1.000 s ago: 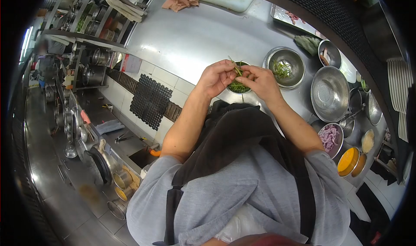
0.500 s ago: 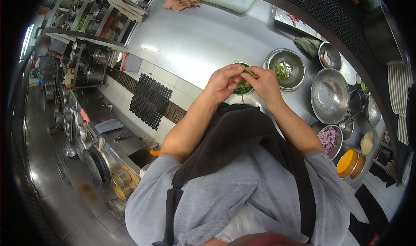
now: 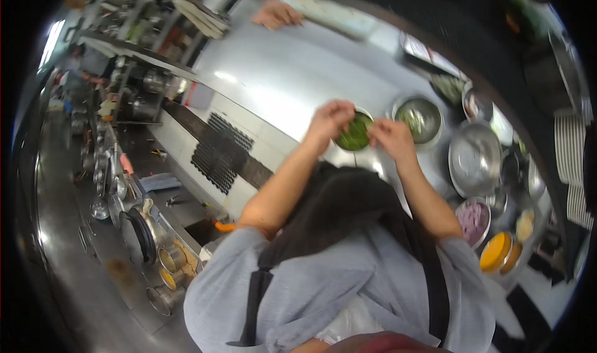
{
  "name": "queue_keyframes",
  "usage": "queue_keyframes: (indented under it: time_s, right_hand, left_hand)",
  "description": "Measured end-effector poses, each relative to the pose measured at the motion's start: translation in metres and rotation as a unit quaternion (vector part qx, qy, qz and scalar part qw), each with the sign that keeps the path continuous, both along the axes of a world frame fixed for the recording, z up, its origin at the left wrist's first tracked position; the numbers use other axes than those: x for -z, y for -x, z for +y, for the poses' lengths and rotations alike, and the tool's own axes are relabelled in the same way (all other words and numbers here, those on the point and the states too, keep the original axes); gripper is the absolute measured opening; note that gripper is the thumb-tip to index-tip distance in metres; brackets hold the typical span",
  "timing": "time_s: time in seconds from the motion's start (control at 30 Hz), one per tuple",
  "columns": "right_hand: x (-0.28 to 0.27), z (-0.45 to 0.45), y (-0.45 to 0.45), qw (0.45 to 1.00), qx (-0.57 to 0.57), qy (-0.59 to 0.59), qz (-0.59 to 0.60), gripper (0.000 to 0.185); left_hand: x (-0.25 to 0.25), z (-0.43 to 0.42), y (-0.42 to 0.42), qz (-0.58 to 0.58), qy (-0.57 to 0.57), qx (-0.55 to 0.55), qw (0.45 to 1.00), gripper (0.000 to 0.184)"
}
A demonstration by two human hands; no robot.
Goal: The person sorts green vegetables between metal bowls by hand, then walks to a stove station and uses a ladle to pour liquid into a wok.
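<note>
Pots: a few metal ones [image 3: 172, 258] down at the left, one with something yellow in it
Mat: black, full of holes [image 3: 222, 151], lying on the floor left of the desk [image 3: 267, 73]
Rag: pinkish-brown, crumpled [image 3: 277, 15], at the far side of the desk
Left hand: over the left side of the small bowl [image 3: 364, 110], fingers curled in [image 3: 331, 121], kinda blurry so can't tell if it's pinching anything
Greens: thin green bits [image 3: 354, 134] sitting in the small bowl, right between the hands
Right hand: at the right side of that same bowl, thumb and fingertips drawn in narrow [image 3: 390, 136], can't tell what's in them either
Steel bowl: just right of the small one [image 3: 429, 120], some green bits in it too
Purple slices: in a bowl [image 3: 472, 221] nearer the person than the big bowl
Big bowl: wide, shiny metal [image 3: 476, 154], upright-ish look but blurry
Orange stuff: in its own bowl [image 3: 495, 251], just beside the purple slices
Plates: white stack [image 3: 569, 151], far right
</note>
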State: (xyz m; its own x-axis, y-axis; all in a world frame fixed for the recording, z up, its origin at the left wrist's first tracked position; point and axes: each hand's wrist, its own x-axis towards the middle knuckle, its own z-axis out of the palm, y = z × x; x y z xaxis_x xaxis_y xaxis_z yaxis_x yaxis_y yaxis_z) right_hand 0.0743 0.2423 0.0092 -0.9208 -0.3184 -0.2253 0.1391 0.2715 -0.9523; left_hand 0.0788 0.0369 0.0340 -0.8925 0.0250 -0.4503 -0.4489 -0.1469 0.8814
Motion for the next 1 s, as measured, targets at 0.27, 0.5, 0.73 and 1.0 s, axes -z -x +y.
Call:
queue_keyframes:
  time_s: [0.27,0.5,0.73,1.0]
  right_hand:
    - [0.005,-0.010,0.005,0.999,0.001,0.041,-0.024,0.017]
    - [-0.002,0.005,0.005,0.996,0.051,0.069,-0.030,0.020]
    - [-0.006,0.015,0.011,0.994,0.076,0.069,-0.040,0.023]
    - [-0.013,0.023,0.010,0.986,0.124,0.114,-0.012,0.016]
  left_hand:
    - [0.011,-0.008,0.007,0.046,0.025,0.062,0.997,0.011]
    - [0.049,-0.020,0.005,0.187,0.360,0.091,0.909,0.019]
    - [0.035,-0.012,-0.004,0.276,0.386,0.126,0.871,0.032]
    - [0.032,-0.023,-0.011,0.248,0.337,0.111,0.901,0.046]
